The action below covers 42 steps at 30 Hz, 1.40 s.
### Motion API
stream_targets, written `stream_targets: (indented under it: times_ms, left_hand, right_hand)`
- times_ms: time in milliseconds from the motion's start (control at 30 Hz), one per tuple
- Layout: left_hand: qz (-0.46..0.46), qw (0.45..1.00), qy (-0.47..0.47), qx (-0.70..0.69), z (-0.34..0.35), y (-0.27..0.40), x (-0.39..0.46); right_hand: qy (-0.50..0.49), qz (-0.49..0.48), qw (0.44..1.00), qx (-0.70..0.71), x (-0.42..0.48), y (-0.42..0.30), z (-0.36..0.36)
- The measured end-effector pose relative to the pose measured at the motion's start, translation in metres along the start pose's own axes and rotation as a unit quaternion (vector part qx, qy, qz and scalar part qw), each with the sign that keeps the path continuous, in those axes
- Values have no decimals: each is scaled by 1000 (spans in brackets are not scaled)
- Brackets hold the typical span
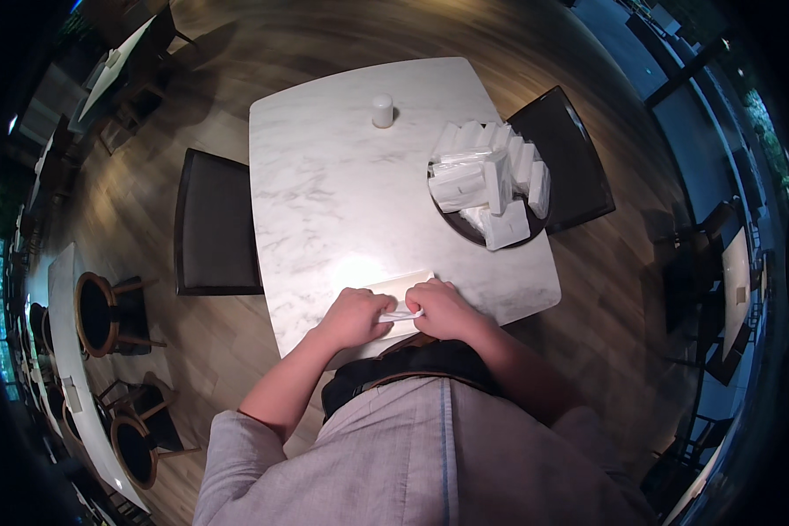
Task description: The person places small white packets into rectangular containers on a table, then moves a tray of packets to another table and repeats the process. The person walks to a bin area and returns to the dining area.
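My left hand [358, 317] and my right hand [446, 309] are close together at the near edge of a marble-patterned table [342, 217]. Between them they grip a white, crumpled, thin piece [401, 315], paper or plastic film; which one I cannot tell. Just beyond and partly under my fingers is a flat cream-coloured rectangular item [394, 285], largely covered by the hands. To the right, a round dark tray [452, 217] bears a heap of plastic-wrapped white packs [460, 185], which look like paper napkins.
A small white cylinder [382, 110] stands upright towards the table's far side. Dark chairs flank the table on the left [218, 223] and right [569, 158]. Further left are a long white table [82, 368] and round-seated stools [97, 314] on the wood floor [191, 342].
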<state>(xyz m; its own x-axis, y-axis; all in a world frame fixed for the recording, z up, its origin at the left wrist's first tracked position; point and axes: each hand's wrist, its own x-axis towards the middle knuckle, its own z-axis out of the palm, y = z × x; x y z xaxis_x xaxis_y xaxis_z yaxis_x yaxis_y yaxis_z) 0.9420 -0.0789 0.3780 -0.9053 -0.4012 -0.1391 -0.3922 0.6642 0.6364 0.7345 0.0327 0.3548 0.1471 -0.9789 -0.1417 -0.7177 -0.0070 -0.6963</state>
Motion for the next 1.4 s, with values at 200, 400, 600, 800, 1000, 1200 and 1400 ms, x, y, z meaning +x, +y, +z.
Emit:
stream_targets:
  times_ms: [200, 400, 600, 800, 1000, 1200, 1400]
  left_hand:
    - [-8, 985, 87, -147, -13, -9, -4]
    - [-125, 969, 18, -215, -31, -14, -1]
    - [-120, 969, 87, -200, -33, -37, 7]
    - [-132, 944, 78, -291, -23, -66, 21]
    - [-187, 935, 62, -296, -22, -74, 19]
    - [-169, 908, 65, -378, -18, -84, 17]
    - [-137, 903, 68, -402, -10, -95, 15]
  right_hand:
    - [119, 95, 979, 137, 2, -1, 2]
    - [133, 54, 983, 118, -2, -4, -1]
    - [142, -12, 977, 159, -4, -30, 27]
    - [160, -96, 980, 68, 18, -26, 48]
    - [149, -113, 982, 33, 22, -26, 55]
    - [140, -124, 982, 18, 24, -25, 58]
    - [124, -107, 986, -12, 27, -28, 59]
